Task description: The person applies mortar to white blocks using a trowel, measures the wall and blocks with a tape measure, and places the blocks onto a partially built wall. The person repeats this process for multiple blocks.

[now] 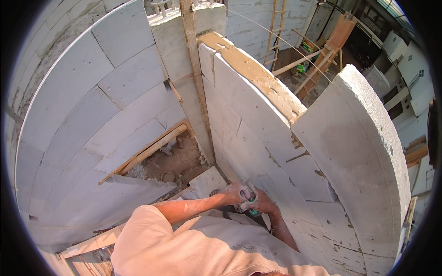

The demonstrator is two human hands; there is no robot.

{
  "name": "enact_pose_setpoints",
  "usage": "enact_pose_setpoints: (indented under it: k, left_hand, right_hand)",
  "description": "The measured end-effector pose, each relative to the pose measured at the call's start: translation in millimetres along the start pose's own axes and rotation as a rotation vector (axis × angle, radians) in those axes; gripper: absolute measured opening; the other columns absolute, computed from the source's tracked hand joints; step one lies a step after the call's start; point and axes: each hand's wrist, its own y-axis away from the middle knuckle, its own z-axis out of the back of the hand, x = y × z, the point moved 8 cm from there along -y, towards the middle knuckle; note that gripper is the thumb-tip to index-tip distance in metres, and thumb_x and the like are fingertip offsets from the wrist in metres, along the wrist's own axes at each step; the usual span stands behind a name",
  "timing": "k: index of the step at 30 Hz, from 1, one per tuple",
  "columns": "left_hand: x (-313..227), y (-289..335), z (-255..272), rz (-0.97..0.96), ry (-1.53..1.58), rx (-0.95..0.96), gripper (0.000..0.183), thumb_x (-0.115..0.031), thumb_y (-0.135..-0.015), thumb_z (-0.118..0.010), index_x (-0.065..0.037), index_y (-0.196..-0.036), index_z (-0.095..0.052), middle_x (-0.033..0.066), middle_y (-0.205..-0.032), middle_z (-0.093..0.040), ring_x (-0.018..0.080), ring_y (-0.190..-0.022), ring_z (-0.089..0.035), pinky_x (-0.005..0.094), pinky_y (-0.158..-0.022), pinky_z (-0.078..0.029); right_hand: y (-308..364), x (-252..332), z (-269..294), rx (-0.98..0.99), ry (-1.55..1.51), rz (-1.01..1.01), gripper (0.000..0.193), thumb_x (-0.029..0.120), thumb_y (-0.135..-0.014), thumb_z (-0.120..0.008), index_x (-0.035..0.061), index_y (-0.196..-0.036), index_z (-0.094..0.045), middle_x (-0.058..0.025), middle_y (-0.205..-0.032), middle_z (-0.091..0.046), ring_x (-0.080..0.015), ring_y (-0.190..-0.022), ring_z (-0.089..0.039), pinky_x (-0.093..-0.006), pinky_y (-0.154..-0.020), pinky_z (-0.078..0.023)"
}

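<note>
The right hand (pixel 264 201) at five o'clock curls fingers round a green thing (pixel 253 212). I can't tell the left hand's (pixel 235 193) fingers.

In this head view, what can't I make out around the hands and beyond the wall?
- Green object: head view, mostly covered by the hands; its kind can't be told.
- Left hand and right hand: head view, overlapping, so each one's exact grip is unclear.
- Ladder: head view, its top is cut off by the upper edge.
- Green item beyond the wall: head view, too small to identify.
</note>
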Motion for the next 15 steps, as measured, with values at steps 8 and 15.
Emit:
enact_pose_setpoints:
  k: [8,15]
  left_hand:
    - [28.5,-18.1,31.4,-0.068,0.37,0.058,0.02,-0.009,-0.08,-0.07,-0.004,-0.078,-0.05,0.0042,-0.082,-0.059,0.0116,-0.073,-0.059,0.0296,-0.071,-0.051]
    - [-17.9,-51.2,328.0,-0.202,0.904,-0.637,0.029,-0.002,-0.087,-0.066,0.0,-0.111,-0.051,0.0094,-0.096,-0.062,0.026,-0.087,-0.068,0.0459,-0.084,-0.059]
  right_hand:
    - [37.5,-36.1,20.5,-0.003,0.072,-0.266,0.079,0.036,-0.067,-0.081,0.0011,-0.133,-0.054,-0.0122,-0.11,-0.067,-0.0213,-0.097,-0.063,-0.0324,-0.087,-0.049]
    - [205.7,-90.8,67.0,-0.45,0.333,-0.519,0.042,0.033,-0.079,-0.073,0.0043,-0.108,-0.063,-0.0172,-0.094,-0.069,-0.0294,-0.086,-0.068,-0.0376,-0.077,-0.052]
